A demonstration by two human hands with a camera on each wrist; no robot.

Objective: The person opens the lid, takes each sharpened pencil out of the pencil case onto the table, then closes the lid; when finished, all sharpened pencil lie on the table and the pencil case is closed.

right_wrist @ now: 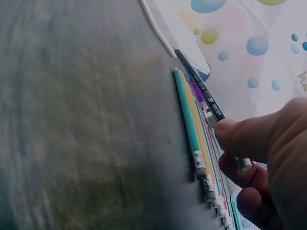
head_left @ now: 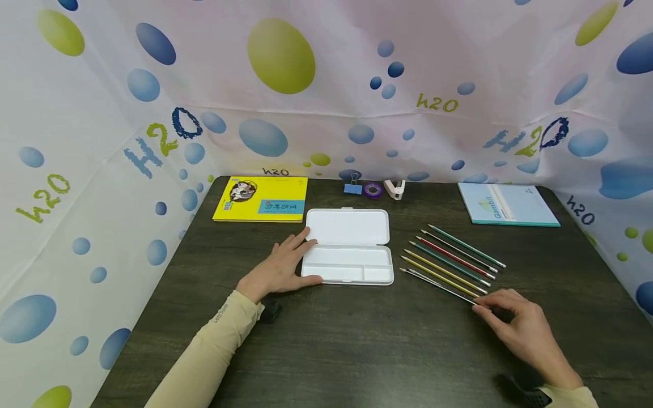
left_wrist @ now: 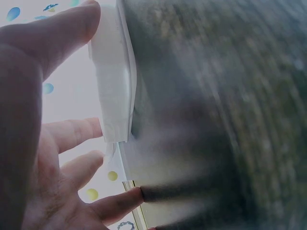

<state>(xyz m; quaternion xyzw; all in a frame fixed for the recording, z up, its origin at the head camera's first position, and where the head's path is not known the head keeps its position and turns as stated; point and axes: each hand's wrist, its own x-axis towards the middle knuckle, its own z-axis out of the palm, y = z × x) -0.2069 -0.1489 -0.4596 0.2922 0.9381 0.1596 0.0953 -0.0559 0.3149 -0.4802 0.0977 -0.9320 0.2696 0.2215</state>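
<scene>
A white pencil case (head_left: pixel 348 226) lies unfolded on the table, its lid toward the back and its compartments toward the front. My left hand (head_left: pixel 278 267) touches its left side with extended fingers, the thumb at the front edge. In the left wrist view the thumb (left_wrist: pixel 72 36) rests against the case wall (left_wrist: pixel 112 72). My right hand (head_left: pixel 520 323) pinches a dark pencil (right_wrist: pixel 200 87) near its rear end between thumb and fingers. Several pencils (head_left: pixel 449 263) lie in a slanted row beside it, points toward the case; a teal one (right_wrist: pixel 188 115) is nearest in the right wrist view.
At the back left lies a yellow book (head_left: pixel 280 195). Behind the case are a blue binder clip (head_left: pixel 352 188), a purple tape roll (head_left: pixel 373 190) and a white stapler-like item (head_left: pixel 395 190). A light blue notebook (head_left: pixel 507 205) lies back right. Patterned cloth (head_left: pixel 326 68) rises behind the table.
</scene>
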